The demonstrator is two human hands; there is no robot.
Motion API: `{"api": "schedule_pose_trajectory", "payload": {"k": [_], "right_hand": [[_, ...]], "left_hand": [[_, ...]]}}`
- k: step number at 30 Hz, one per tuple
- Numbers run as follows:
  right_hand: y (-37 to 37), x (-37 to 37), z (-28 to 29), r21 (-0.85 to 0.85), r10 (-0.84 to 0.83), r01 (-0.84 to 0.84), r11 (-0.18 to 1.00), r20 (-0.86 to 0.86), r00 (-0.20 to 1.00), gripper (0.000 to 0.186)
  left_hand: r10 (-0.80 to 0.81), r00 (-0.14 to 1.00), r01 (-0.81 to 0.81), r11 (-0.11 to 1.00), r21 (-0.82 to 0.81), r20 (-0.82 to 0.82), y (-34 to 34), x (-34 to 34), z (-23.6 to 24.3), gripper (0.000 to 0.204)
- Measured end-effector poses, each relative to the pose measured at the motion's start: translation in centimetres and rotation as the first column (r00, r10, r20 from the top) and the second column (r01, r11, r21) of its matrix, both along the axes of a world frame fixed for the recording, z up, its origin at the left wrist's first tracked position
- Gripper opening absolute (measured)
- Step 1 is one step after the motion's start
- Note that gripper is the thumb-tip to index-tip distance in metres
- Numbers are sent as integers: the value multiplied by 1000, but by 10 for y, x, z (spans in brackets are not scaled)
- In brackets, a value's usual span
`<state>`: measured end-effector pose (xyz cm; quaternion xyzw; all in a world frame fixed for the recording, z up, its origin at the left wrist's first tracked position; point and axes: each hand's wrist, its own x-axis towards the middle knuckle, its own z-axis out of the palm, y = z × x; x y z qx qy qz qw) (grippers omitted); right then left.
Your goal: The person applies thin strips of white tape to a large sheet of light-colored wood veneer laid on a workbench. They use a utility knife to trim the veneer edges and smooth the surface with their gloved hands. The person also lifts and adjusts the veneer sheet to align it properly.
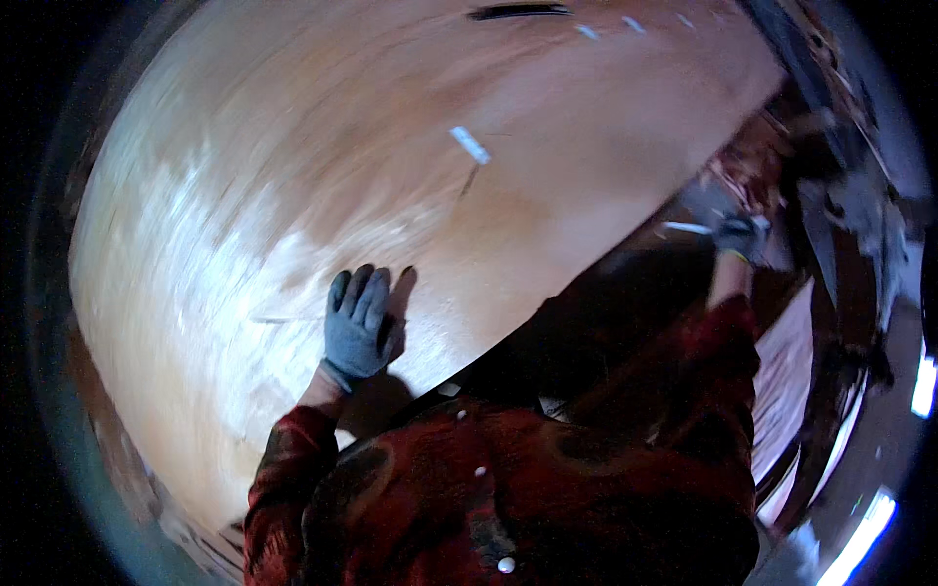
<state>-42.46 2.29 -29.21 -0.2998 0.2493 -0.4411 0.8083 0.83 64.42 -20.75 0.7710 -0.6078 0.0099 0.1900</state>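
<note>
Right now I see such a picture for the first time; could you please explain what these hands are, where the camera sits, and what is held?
There is no machine; a person works by hand. This one picture comes from a fisheye camera worn on the head, looking down, so straight edges bend and the red-and-dark shirt shows below. The left hand, grey-gloved, is open, palm down, on or just above a large wood-grained sheet. Several short pale strips and, near the far edge, a dark bar lie on it. The right hand, also gloved, is beyond the sheet's right edge. A narrow white strip shows beside it, but blur hides whether it is gripped.
</note>
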Motion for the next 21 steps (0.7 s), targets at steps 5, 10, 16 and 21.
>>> {"api": "schedule_pose_trajectory", "payload": {"k": [5, 10, 16, 21], "right_hand": [[12, -58, 61, -22, -273, 279, 960, -294, 916, 22], [67, -31, 111, -260, -451, 373, 891, -598, 663, 24], [212, 56, 200, -435, -365, -20, 900, -780, 508, 31], [374, 198, 208, -226, 127, -606, 763, -866, 483, 39]], "left_hand": [[30, 998, -30, 1000, 6, -46, -3, 3, 2, 66], [43, 992, -79, 949, -304, -123, 15, 1, -19, 77], [579, 815, -575, 813, -96, 20, 77, 38, 9, 76], [792, 610, -760, 593, -265, 21, 162, 60, 10, 82]]}}
